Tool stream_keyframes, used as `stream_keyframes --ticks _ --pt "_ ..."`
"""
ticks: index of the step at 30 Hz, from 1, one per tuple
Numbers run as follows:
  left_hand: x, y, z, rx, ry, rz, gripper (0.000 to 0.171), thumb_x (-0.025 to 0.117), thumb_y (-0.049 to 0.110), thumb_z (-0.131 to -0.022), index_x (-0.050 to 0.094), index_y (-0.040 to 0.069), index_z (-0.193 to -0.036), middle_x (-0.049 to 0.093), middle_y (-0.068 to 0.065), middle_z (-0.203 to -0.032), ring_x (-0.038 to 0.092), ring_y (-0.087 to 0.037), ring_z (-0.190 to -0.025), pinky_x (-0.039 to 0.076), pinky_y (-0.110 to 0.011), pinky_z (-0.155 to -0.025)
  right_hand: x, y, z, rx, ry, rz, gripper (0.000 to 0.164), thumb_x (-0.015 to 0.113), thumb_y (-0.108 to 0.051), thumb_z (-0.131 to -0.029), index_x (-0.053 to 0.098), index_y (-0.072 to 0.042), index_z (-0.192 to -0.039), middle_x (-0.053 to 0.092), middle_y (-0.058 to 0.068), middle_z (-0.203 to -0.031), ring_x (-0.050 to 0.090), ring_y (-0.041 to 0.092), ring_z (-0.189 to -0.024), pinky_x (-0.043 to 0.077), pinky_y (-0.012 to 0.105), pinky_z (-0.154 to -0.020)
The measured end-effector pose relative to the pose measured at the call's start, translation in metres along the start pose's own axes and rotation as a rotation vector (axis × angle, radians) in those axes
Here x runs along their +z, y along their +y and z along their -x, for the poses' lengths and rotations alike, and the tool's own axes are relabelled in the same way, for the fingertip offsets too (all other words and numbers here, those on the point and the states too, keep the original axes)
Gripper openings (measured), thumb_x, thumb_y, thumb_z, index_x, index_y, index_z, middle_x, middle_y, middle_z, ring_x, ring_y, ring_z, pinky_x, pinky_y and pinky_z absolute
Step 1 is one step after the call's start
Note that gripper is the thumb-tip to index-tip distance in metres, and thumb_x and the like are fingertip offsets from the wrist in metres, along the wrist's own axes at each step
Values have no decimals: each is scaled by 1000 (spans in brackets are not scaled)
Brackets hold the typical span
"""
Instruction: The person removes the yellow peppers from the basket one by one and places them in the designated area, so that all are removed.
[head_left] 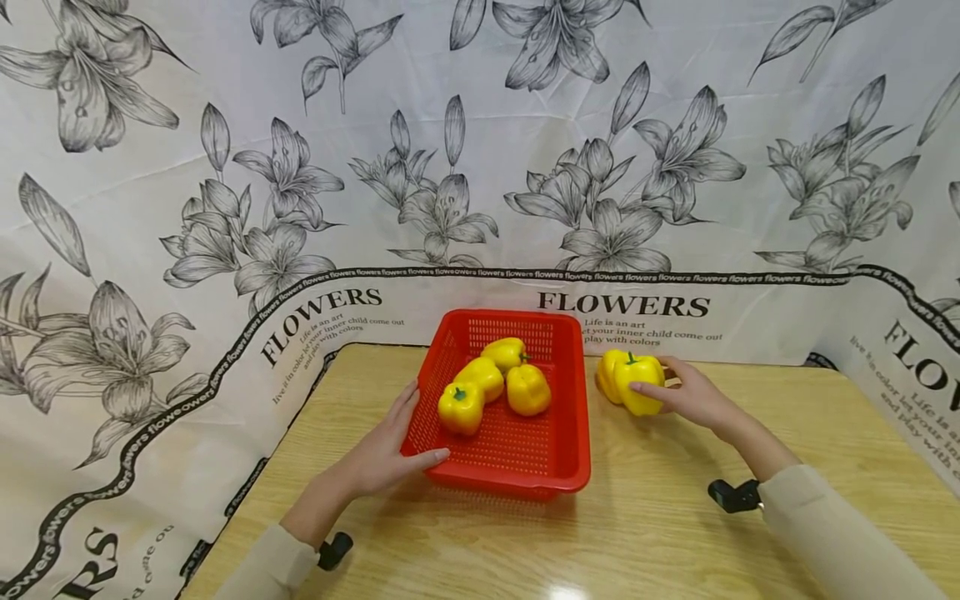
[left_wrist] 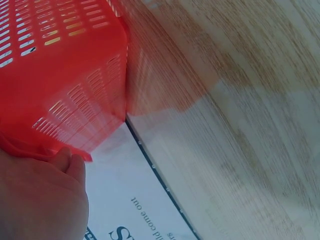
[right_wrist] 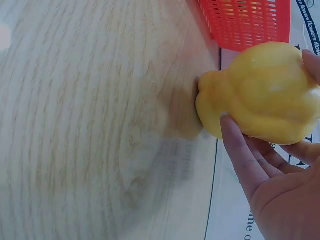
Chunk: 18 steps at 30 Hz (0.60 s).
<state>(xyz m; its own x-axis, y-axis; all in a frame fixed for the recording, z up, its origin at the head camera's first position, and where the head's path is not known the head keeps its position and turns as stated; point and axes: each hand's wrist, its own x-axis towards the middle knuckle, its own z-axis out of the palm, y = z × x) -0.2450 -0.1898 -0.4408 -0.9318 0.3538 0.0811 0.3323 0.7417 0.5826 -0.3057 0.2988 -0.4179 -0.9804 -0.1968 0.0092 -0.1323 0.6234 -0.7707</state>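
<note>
A red plastic basket (head_left: 558,467) stands on the table. Several yellow bell peppers (head_left: 480,379) lie inside it. My left hand (head_left: 378,454) holds the basket's near-left corner, thumb over the near rim; in the left wrist view the fingertips (left_wrist: 75,167) meet the rim from outside. To the right of the basket, my right hand (head_left: 693,396) grips a yellow bell pepper (head_left: 641,385), its green stem upward, thumb at the near side. Another yellow bell pepper (head_left: 609,377) is just left of it, partly hidden; in the right wrist view the two overlap.
The light wood table (head_left: 645,533) runs back to a flower-printed cloth (head_left: 480,208), which rises behind and at both sides. Black camera mounts (head_left: 735,497) sit by both wrists.
</note>
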Motion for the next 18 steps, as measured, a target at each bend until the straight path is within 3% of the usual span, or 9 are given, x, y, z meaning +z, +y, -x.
stream_keyframes --ticks 11,18 --pt "0 1 1 5 -1 9 114 66 72 -86 7 18 -167 1 -1 -173 20 -32 -155 30 -59 -118 0 9 1 39 -54 -77 87 65 -45 -100 24 6 -157 43 36 -138 62 30 -105 60 44 -85" --pt "0 1 0 -16 -6 -2 112 68 69 -87 6 22 -167 -1 4 -173 21 -29 -154 32 -57 -118 4 11 7 64 -85 -140 84 64 -41 -101 21 4 -157 45 37 -136 64 27 -100 60 42 -85"
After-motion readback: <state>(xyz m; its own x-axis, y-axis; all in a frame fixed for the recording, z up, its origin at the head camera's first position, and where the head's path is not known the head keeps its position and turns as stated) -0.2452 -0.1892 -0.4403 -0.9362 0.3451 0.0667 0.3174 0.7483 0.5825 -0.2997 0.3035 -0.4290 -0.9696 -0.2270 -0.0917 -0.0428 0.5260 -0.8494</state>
